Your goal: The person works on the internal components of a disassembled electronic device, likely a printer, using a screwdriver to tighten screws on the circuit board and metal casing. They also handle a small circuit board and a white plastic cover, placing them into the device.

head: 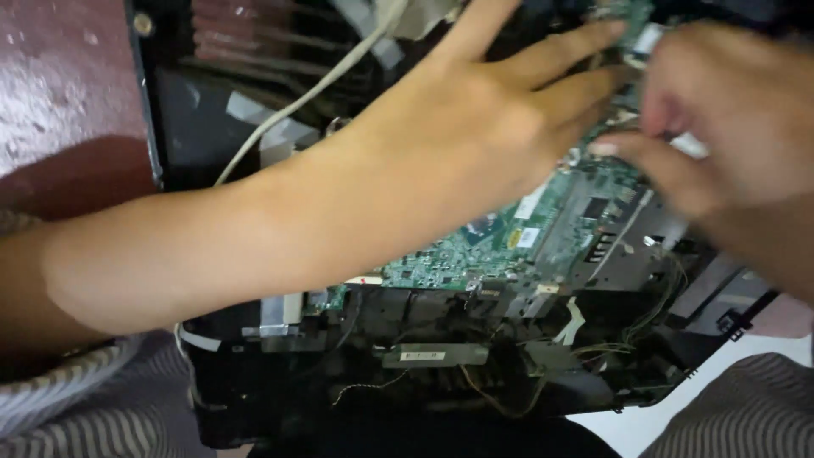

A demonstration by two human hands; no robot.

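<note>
— While both hands meet at the upper right, where is the board?
— The green circuit board (475,242) lies directly under the left hand (475,119), its long axis slanting up toward the right hand (721,119).
— Their state?
— Left fingers spread flat, touching it; right is blurred, pinching something small, I cannot tell what. A white cable (297,102) runs beyond the left wrist.

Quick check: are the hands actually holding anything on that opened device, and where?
Cannot be told for sure. The left hand lies flat, fingers spread, over the green circuit board. The blurred right hand pinches at the board's far edge; what it grips is unclear.
</note>
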